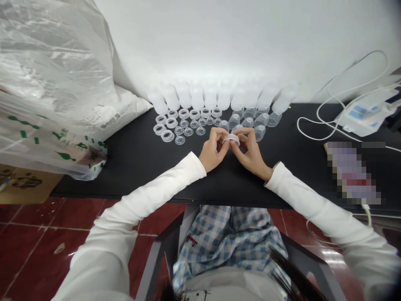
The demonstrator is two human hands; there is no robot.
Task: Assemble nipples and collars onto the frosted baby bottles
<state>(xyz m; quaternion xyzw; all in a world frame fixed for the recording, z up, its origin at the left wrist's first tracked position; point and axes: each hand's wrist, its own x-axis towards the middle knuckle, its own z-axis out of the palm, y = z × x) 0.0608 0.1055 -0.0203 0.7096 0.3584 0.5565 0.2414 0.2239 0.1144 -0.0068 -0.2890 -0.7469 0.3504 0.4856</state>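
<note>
Head view, left hand (214, 152), right hand (250, 154), both grips closed on one clear round plastic ring (231, 139), matte black table (140, 159)

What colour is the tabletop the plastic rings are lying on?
Black; the tabletop shows best in the head view.

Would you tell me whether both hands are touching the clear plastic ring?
Touching. The head view shows the left hand and right hand pinching the clear plastic ring between their fingertips.

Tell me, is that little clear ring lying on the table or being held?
Held: the left hand and right hand pinch the clear ring between their fingertips.
</note>
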